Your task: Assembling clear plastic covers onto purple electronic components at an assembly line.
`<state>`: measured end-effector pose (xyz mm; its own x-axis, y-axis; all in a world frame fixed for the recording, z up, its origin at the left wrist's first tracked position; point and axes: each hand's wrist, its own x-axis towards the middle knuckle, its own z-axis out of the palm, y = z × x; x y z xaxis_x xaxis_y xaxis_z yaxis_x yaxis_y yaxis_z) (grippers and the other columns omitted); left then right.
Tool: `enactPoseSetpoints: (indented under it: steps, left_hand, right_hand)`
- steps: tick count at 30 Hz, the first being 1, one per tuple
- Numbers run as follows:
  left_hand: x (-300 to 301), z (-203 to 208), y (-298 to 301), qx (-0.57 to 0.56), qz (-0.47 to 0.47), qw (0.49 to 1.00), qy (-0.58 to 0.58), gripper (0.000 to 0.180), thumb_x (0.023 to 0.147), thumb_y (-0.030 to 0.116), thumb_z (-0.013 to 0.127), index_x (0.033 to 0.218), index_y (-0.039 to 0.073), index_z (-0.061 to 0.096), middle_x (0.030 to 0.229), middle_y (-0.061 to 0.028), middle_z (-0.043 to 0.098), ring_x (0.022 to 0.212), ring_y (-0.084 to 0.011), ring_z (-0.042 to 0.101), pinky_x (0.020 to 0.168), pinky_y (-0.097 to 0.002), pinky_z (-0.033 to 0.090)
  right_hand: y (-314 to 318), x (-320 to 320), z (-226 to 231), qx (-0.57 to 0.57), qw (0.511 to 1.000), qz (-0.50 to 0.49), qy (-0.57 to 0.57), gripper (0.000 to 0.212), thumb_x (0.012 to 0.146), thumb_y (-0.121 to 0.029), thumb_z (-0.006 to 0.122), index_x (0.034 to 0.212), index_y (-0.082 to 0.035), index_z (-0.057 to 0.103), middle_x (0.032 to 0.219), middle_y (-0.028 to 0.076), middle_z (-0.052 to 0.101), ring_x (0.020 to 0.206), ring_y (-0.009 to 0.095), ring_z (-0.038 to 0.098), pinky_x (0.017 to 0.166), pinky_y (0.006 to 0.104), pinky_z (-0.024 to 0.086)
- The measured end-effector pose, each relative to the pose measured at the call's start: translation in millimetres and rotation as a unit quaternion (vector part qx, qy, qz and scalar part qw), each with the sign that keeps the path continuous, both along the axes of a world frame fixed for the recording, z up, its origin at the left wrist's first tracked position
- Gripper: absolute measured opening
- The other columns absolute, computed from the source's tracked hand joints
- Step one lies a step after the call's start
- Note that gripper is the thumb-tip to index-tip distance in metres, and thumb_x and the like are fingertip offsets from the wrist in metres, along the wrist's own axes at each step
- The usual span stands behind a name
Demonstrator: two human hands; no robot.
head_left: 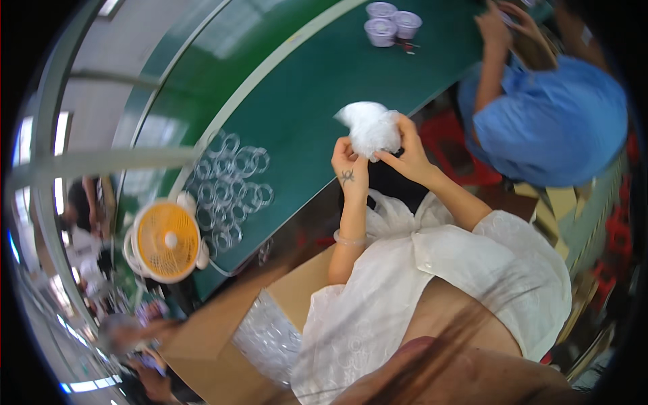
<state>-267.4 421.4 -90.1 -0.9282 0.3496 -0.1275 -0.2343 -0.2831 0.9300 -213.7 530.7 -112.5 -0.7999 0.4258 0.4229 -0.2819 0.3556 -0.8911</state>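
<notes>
Both hands hold up a crumpled white bundle, with a soft, thin, film-like or cloth-like look, over the near edge of the green table. My left hand grips its lower left side, thumb pressed against it. Curled round its right side is my right hand, with the fingertips at its lower edge. Slight blur leaves the bundle's exact kind unclear, and anything inside it is hidden. To the left of the hands, several clear round ring-like plastic pieces lie grouped on the table.
Three lilac round tubs stand at the table's far end, beside a small red item. A yellow-and-white fan is at the left. An open cardboard box holds clear plastic pieces. A co-worker in blue sits at right.
</notes>
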Motion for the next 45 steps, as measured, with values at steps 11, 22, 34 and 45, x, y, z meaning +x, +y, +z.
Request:
enactPoseSetpoints:
  steps: [11, 22, 34, 45]
  left_hand:
    - [67.5, -18.8, 44.9, -0.158, -0.310, 0.933, 0.093, 0.047, 0.071, 0.000, 0.060, 0.114, 0.006, 0.043, 0.107, -0.0085, 0.041, 0.063, -0.0062, 0.045, 0.057, -0.0183, 0.037]
    - [45.6, -30.0, 36.3, -0.180, -0.322, 0.925, 0.092, 0.024, 0.077, 0.003, 0.053, 0.100, 0.002, 0.051, 0.091, -0.0060, 0.055, 0.071, -0.0078, 0.050, 0.063, -0.0197, 0.041]
    - [25.7, -13.0, 20.1, -0.178, -0.246, 0.943, 0.136, 0.020, 0.079, 0.005, 0.052, 0.099, 0.002, 0.052, 0.087, -0.0048, 0.054, 0.063, -0.0069, 0.047, 0.060, -0.0195, 0.040]
    - [-26.7, 31.2, -40.1, -0.380, 0.213, 0.791, 0.429, 0.023, 0.072, 0.002, 0.055, 0.095, 0.000, 0.051, 0.093, -0.0120, 0.049, 0.087, -0.0217, 0.047, 0.078, -0.0313, 0.037]
  right_hand:
    - [50.0, 165.8, -19.4, 0.005, 0.946, -0.313, -0.085, 0.039, 0.056, 0.004, 0.060, 0.094, -0.005, 0.056, 0.076, 0.010, 0.050, 0.067, 0.023, 0.049, 0.059, 0.0283, 0.040]
    - [103.4, 381.4, -45.6, 0.177, 0.551, -0.789, -0.207, 0.043, 0.064, -0.002, 0.056, 0.107, -0.003, 0.049, 0.093, 0.014, 0.053, 0.084, 0.029, 0.051, 0.074, 0.0363, 0.041]
    - [88.8, 422.3, -130.5, 0.121, 0.626, -0.692, -0.339, 0.022, 0.068, -0.001, 0.051, 0.089, -0.001, 0.057, 0.086, 0.017, 0.057, 0.083, 0.030, 0.053, 0.075, 0.0357, 0.042]
    - [83.3, 186.6, 11.3, 0.306, 0.892, -0.316, 0.106, 0.019, 0.063, 0.008, 0.052, 0.079, -0.001, 0.053, 0.079, 0.013, 0.053, 0.069, 0.025, 0.053, 0.060, 0.0314, 0.044]
